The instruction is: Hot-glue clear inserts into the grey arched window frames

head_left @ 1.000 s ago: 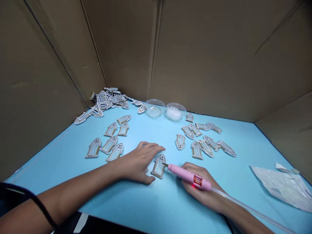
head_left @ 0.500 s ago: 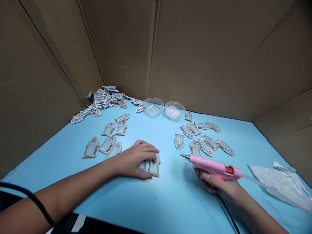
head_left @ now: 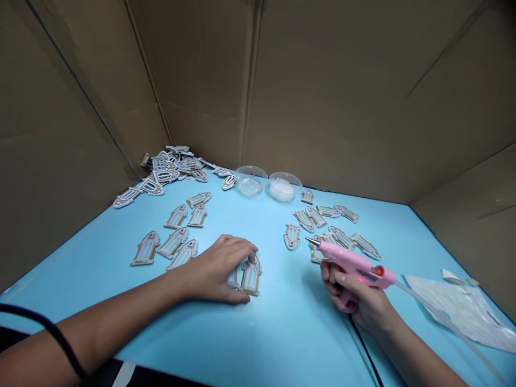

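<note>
My left hand (head_left: 226, 269) is curled over two small arched window pieces on the blue table, its thumb at their lower edge and fingertips at the upper end. The right-hand arched window piece (head_left: 251, 276), white with gold edging, shows mostly uncovered; my palm and fingers partly hide the other (head_left: 233, 278). In my right hand (head_left: 358, 295) is a pink hot glue gun (head_left: 355, 263), fingers wrapped round its grip. Its metal nozzle points left and slightly up, above the table and apart from the pieces under my left hand. A clear glue stick (head_left: 419, 295) sticks out behind it.
Similar window pieces lie in groups at left (head_left: 173, 242) and right (head_left: 322, 217), with a heap (head_left: 169, 166) at the back left. Two clear round tubs (head_left: 250, 185) stand at the back. A plastic bag (head_left: 455, 306) lies at right. Cardboard walls (head_left: 322, 97) surround the table.
The glue gun has lifted and its nozzle now tips upward, farther from the pieces under my left hand. My left hand stays over the same pieces. The view has shifted slightly.
</note>
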A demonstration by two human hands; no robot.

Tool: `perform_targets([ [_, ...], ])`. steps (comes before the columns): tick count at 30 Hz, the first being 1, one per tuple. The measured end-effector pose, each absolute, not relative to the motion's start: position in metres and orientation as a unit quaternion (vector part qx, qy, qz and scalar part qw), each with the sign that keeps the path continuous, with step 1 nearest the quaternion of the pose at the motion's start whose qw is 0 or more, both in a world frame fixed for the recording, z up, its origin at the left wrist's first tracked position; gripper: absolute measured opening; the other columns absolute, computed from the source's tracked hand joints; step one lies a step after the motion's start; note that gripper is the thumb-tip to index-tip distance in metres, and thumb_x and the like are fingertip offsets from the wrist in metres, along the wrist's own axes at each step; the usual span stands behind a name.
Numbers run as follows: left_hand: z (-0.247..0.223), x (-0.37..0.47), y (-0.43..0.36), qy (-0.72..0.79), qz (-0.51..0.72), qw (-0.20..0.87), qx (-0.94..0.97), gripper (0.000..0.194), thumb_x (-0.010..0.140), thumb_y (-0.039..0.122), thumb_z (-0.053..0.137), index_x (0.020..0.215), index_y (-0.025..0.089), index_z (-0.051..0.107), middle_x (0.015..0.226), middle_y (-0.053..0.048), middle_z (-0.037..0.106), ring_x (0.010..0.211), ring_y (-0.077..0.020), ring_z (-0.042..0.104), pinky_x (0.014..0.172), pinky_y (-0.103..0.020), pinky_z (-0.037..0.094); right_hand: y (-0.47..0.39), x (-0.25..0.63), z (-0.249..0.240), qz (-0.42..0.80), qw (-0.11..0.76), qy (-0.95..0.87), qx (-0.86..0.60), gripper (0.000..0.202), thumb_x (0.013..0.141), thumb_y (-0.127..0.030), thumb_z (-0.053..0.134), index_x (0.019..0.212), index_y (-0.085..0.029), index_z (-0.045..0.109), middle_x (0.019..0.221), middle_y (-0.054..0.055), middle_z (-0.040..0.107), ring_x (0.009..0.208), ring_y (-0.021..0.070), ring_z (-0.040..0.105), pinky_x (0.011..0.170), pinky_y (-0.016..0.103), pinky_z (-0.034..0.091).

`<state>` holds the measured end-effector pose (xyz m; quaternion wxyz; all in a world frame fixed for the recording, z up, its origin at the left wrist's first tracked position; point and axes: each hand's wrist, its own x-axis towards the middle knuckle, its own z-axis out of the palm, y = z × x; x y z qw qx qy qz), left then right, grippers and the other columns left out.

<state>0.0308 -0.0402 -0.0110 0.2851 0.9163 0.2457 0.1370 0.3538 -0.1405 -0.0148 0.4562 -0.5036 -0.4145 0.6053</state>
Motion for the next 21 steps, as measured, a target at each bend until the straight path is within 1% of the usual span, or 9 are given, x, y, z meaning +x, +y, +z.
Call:
perform_targets([
  [4, -0.015, 0.033, -0.043, 0.249, 0.121, 0.275, 0.921, 0.061, 0.073, 0.039, 0.092, 0.12, 0.022, 0.056, 0.137, -0.01, 0.064, 0.131, -0.0336, 0.055, 0.109, -0.043, 0.033, -0.14, 0.351, -0.015, 0.587, 0.492, -0.392, -0.51, 0.041, 0.078, -0.053, 0.083, 0.079, -0.018, 0.062, 0.078, 0.001, 0.051, 0.051, 0.0053, 0.038, 0.041, 0.018, 0.019],
  [6, -0.018, 0.033, -0.044, 0.244, 0.12, 0.273, 0.923, 0.059, 0.078, 0.039, 0.089, 0.124, 0.022, 0.056, 0.135, -0.009, 0.064, 0.131, -0.0322, 0.055, 0.11, -0.042, 0.032, -0.138, 0.351, -0.016, 0.585, 0.498, -0.392, -0.506, 0.042, 0.076, -0.054, 0.084, 0.077, -0.018, 0.062, 0.078, 0.001, 0.051, 0.051, 0.0059, 0.038, 0.038, 0.017, 0.021],
  [8, -0.019, 0.033, -0.043, 0.237, 0.127, 0.272, 0.924, 0.059, 0.081, 0.04, 0.086, 0.127, 0.022, 0.055, 0.131, -0.009, 0.066, 0.127, -0.0304, 0.057, 0.109, -0.041, 0.032, -0.136, 0.351, -0.016, 0.58, 0.504, -0.386, -0.509, 0.043, 0.074, -0.054, 0.085, 0.076, -0.018, 0.063, 0.078, 0.002, 0.051, 0.052, 0.0066, 0.039, 0.036, 0.016, 0.023],
  [10, -0.02, 0.033, -0.043, 0.225, 0.145, 0.263, 0.927, 0.061, 0.081, 0.04, 0.085, 0.13, 0.021, 0.053, 0.129, -0.009, 0.067, 0.124, -0.0292, 0.059, 0.109, -0.041, 0.033, -0.134, 0.351, -0.014, 0.574, 0.509, -0.369, -0.524, 0.045, 0.071, -0.056, 0.087, 0.076, -0.018, 0.064, 0.079, 0.002, 0.052, 0.053, 0.0072, 0.041, 0.036, 0.016, 0.026],
  [13, -0.019, 0.032, -0.042, 0.2, 0.194, 0.23, 0.932, 0.062, 0.082, 0.039, 0.084, 0.132, 0.021, 0.052, 0.134, -0.011, 0.065, 0.125, -0.0291, 0.059, 0.11, -0.041, 0.032, -0.131, 0.347, -0.009, 0.569, 0.505, -0.345, -0.549, 0.049, 0.067, -0.059, 0.089, 0.078, -0.018, 0.065, 0.074, 0.002, 0.052, 0.051, 0.0068, 0.04, 0.035, 0.016, 0.027],
  [16, -0.016, 0.032, -0.045, 0.195, 0.231, 0.236, 0.924, 0.063, 0.082, 0.044, 0.083, 0.133, 0.021, 0.053, 0.135, -0.012, 0.064, 0.126, -0.0306, 0.059, 0.111, -0.044, 0.032, -0.129, 0.344, -0.005, 0.561, 0.504, -0.335, -0.565, 0.052, 0.065, -0.062, 0.09, 0.08, -0.018, 0.066, 0.07, 0.0, 0.051, 0.049, 0.0058, 0.038, 0.035, 0.016, 0.027],
  [18, -0.014, 0.032, -0.048, 0.228, 0.235, 0.301, 0.896, 0.071, 0.08, 0.047, 0.084, 0.138, 0.021, 0.052, 0.136, -0.013, 0.063, 0.126, -0.0312, 0.057, 0.111, -0.045, 0.034, -0.129, 0.343, -0.005, 0.56, 0.506, -0.331, -0.567, 0.054, 0.063, -0.062, 0.091, 0.079, -0.018, 0.065, 0.07, 0.0, 0.051, 0.05, 0.006, 0.039, 0.035, 0.015, 0.027],
  [20, -0.013, 0.034, -0.052, 0.271, 0.236, 0.439, 0.823, 0.074, 0.084, 0.051, 0.078, 0.145, 0.023, 0.047, 0.133, -0.012, 0.062, 0.118, -0.0282, 0.058, 0.104, -0.043, 0.041, -0.129, 0.343, -0.006, 0.562, 0.507, -0.328, -0.566, 0.054, 0.062, -0.061, 0.092, 0.079, -0.017, 0.065, 0.071, 0.0, 0.051, 0.051, 0.0065, 0.04, 0.035, 0.016, 0.029],
  [21, -0.012, 0.035, -0.054, 0.282, 0.235, 0.529, 0.765, 0.074, 0.088, 0.056, 0.072, 0.148, 0.023, 0.045, 0.128, -0.012, 0.063, 0.11, -0.0256, 0.06, 0.096, -0.04, 0.046, -0.129, 0.343, -0.006, 0.562, 0.508, -0.326, -0.565, 0.054, 0.062, -0.061, 0.092, 0.079, -0.017, 0.066, 0.071, 0.0, 0.051, 0.052, 0.0068, 0.041, 0.036, 0.016, 0.031],
])
